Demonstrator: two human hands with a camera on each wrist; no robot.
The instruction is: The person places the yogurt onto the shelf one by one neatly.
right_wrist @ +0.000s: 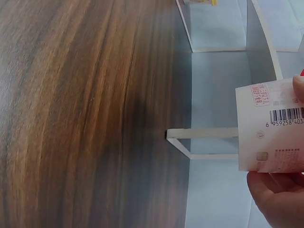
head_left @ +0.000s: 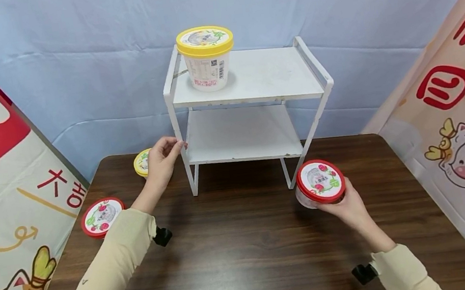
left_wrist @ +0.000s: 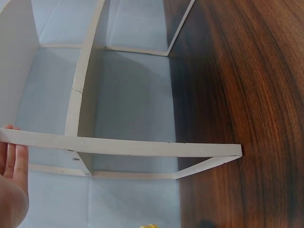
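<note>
**Reviewer:** Hazards, nearest first.

**Inspector:** The red-lidded tub (head_left: 320, 181) in the right hand (head_left: 348, 205), just in front of the rack's right front leg (head_left: 314, 123). It appears raised off the counter (head_left: 228, 244). A loosened hold could drop it; an inward swing could knock that leg.

**Reviewer:** Beyond that?

**Inspector:** A second red-lidded tub (head_left: 102, 217) on the counter, close to the left sleeve (head_left: 111, 266). Clearance cannot be confirmed; a lowered forearm could push it. Further back, the rack (head_left: 241, 131) looks light, so a tug from the left hand (head_left: 164, 159) could shift it.

**Reviewer:** Consequence?

**Inspector:** The yellow-lidded tub (head_left: 207, 59), upright at the left end of the top shelf, could slide or topple if the rack jerks. A second yellow-lidded tub (head_left: 142, 163) on the counter is partly hidden by the left hand; a backward sweep could catch it.

**Reviewer:** Condition of the fingers, right first.

**Inspector:** Spread to the tub's width and bent round its side, gripping it from two opposite sides. Hold judged adequate.

**Reviewer:** Left?

**Inspector:** Nearly closed, curled at the rack's left front leg (head_left: 175, 123) and in contact with it. No tub in that hand. Firmness of that pinch: cannot tell.
</note>
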